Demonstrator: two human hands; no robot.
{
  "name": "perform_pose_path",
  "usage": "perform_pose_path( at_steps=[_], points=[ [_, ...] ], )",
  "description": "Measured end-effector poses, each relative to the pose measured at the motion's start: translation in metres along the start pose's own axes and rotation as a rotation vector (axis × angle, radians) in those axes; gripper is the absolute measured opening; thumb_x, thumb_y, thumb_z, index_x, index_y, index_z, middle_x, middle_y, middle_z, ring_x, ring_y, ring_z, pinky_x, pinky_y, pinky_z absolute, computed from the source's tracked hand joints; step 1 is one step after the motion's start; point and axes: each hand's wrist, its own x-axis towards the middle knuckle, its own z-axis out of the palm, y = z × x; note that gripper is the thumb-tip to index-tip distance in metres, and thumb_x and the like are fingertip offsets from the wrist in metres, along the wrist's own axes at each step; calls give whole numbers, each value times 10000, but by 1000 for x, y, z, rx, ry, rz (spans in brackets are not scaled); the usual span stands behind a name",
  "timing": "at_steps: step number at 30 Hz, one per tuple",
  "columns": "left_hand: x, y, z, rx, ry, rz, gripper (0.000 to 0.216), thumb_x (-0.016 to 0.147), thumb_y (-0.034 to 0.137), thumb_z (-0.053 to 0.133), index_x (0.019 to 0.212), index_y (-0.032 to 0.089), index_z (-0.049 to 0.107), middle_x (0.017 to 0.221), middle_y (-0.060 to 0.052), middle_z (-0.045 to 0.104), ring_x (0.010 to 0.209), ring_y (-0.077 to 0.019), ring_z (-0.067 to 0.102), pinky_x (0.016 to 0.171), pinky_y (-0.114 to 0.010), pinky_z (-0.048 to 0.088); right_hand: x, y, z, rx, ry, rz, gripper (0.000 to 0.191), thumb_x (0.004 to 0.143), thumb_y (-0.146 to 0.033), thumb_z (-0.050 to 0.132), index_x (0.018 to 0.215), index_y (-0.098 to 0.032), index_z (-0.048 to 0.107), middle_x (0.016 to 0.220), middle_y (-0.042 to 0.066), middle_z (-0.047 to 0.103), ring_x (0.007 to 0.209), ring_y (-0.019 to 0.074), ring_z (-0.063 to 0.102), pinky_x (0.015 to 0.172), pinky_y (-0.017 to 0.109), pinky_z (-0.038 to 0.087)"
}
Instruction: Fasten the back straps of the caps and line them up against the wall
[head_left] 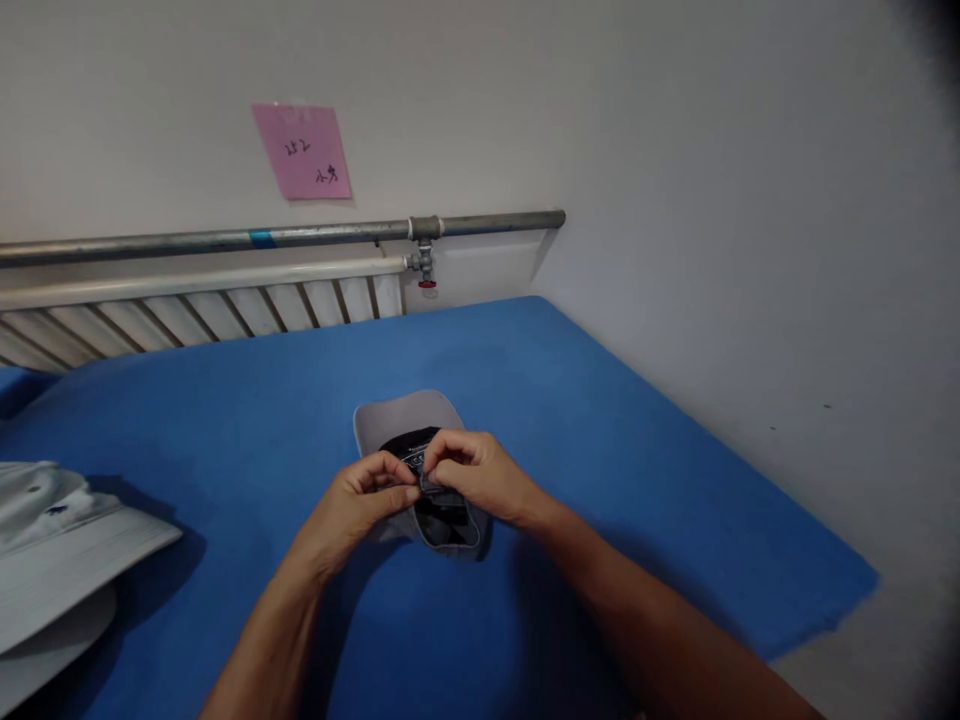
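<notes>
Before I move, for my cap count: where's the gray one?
In the head view, the gray cap lies centrally on the blue surface, right of the pale caps, touched by the left hand and right hand.

This looks like a small workroom, though a home is possible: stacked white baseball caps (67, 570) lie on a blue-covered surface (247, 400) in a plain-walled corner, near a white radiator (322, 305), a metal pipe (495, 222) with a red-handled valve (426, 263) and a taped pink note (304, 165) reading "252".
</notes>
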Motion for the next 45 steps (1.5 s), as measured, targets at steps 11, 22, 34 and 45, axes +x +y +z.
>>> perform_pose_path(
  at_steps=[11, 22, 34, 45],
  points=[
    [-3, 3, 4, 111, 3, 12, 146, 659, 236, 789, 728, 183, 671, 659, 27, 628, 570, -76, 524, 524, -175, 399, -1, -5, 1, -135, 20, 9, 132, 687, -101, 501, 635, -182, 591, 611, -40, 515, 579, 86, 436, 549, 228, 330],
    [-6, 5, 7, 200, -56, 17, 141, 697, 259, 762, 757, 185, 659, 638, 39, 594, 557, -68, 482, 508, -170, 375, -2, -10, -3, -163, -61, 91, 121, 700, -119, 520, 608, -173, 576, 597, -37, 517, 589, 90, 448, 549, 224, 346],
    [-7, 6, 7, 185, -43, -9, 197, 674, 258, 774, 783, 172, 635, 677, 42, 612, 575, -65, 514, 520, -172, 408, 0, -5, -2, 20, -54, 100, 87, 660, -92, 576, 663, -174, 605, 622, -42, 544, 602, 86, 471, 577, 221, 368],
    [-5, 2, 3, 189, -50, -11, 209, 682, 275, 772, 807, 180, 633, 715, 32, 640, 613, -79, 546, 558, -190, 438, 1, 0, -7, 158, -146, 108, 79, 645, -113, 620, 691, -175, 603, 613, -53, 552, 576, 77, 480, 571, 216, 375]
  ],
)
